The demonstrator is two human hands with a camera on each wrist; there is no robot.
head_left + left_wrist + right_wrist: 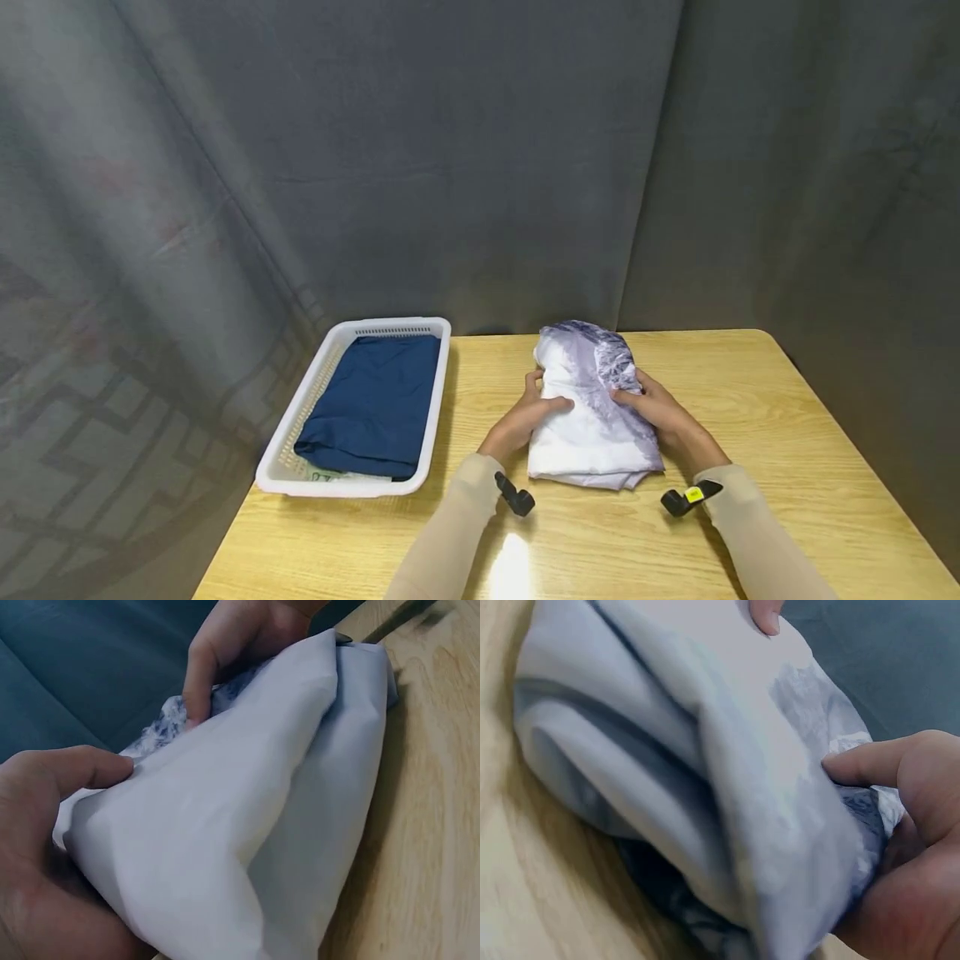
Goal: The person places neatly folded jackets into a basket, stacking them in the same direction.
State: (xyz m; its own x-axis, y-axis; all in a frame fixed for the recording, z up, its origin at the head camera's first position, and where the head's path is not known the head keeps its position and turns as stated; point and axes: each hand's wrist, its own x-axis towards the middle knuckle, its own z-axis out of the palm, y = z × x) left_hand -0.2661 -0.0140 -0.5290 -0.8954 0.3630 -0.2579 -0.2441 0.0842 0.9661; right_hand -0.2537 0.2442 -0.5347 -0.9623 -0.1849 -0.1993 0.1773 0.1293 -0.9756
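Observation:
A folded cloth garment (592, 425), white with a grey-purple mottled print, lies on the table between both hands. My left hand (528, 415) grips its left side, thumb on top and fingers around the edge. On the opposite side my right hand (663, 415) holds it the same way, its thumb on the printed part. In the left wrist view the near end of the folded cloth (202, 817) shows loose white layers. From the right wrist, several stacked folds of the cloth (727, 750) are visible, with a dark printed layer underneath.
A white plastic basket (440, 400) stands at the left of the wooden table (787, 467), holding a folded dark blue cloth (378, 400). Grey curtains (480, 167) hang behind the table. Black wrist cameras (517, 497) are strapped over the beige sleeves.

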